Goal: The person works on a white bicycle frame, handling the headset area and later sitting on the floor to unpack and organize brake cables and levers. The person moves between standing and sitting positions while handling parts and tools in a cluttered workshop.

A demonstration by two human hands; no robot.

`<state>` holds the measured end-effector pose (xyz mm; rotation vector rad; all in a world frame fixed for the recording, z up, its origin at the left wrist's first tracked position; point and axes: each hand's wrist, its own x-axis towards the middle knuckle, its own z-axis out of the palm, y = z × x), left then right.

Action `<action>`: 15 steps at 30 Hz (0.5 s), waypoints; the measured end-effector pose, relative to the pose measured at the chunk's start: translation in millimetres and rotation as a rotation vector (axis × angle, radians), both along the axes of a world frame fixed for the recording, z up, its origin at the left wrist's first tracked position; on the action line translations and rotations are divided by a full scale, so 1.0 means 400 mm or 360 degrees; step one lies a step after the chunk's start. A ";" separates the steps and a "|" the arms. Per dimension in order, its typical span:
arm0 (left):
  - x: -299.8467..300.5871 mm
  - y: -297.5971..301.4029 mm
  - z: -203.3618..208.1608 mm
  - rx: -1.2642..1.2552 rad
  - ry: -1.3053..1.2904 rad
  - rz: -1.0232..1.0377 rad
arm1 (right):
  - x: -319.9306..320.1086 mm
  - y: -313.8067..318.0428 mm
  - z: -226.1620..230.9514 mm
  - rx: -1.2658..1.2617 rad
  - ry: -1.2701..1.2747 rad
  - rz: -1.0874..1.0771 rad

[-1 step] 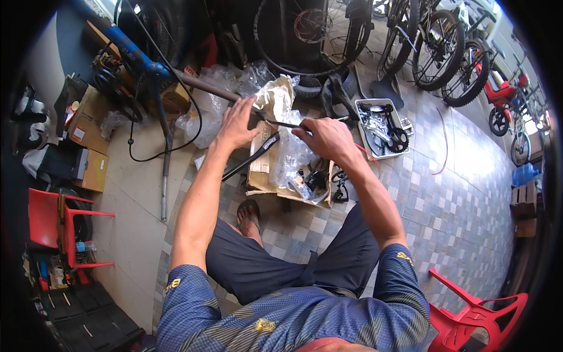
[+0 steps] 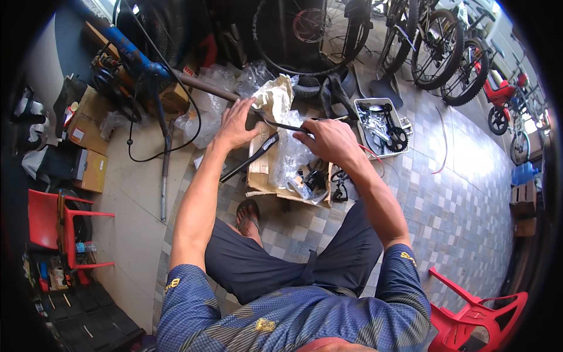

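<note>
My left hand [image 2: 233,126] has its fingers stretched out and thumb apart, at the end of a brown tube [image 2: 205,87]. My right hand [image 2: 328,139] is closed around a thin black strip [image 2: 284,125], which runs left toward my left hand; its exact kind cannot be made out. Below lies a black bar with pale lettering [image 2: 252,158], slanting across the edge of an open cardboard box [image 2: 258,176]. Clear plastic wrap [image 2: 288,158] and small black parts [image 2: 315,180] fill the box. A thin red cable [image 2: 370,154] shows beside my right wrist.
A blue bicycle frame [image 2: 126,50] stands at upper left, with a black cable loop [image 2: 198,117]. To the right sits a white tray [image 2: 375,156] of metal parts and a chainring. Bicycles [image 2: 440,50] line the back; red chairs [image 2: 47,217] [image 2: 469,322] stand at both sides.
My right hand has shifted very slightly to the right, and the black strip sags a little more. My left hand looks the same.
</note>
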<state>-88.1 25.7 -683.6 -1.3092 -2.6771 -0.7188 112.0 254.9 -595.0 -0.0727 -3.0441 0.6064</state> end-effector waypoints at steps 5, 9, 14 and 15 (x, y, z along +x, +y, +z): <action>0.041 0.059 -0.084 -0.0068 -0.0692 -0.0329 | 0.095 0.068 0.063 0.0004 0.0121 0.0083; 0.034 0.103 -0.097 0.0080 -0.0538 -0.0391 | 0.127 0.070 0.049 -0.0047 0.0157 0.0175; 0.040 0.106 -0.062 0.0066 -0.0502 -0.0163 | 0.195 0.101 0.053 0.0036 -0.0162 -0.0022; 0.019 0.094 -0.038 0.0076 -0.0345 -0.0080 | 0.206 0.136 0.042 0.0125 -0.0372 -0.0188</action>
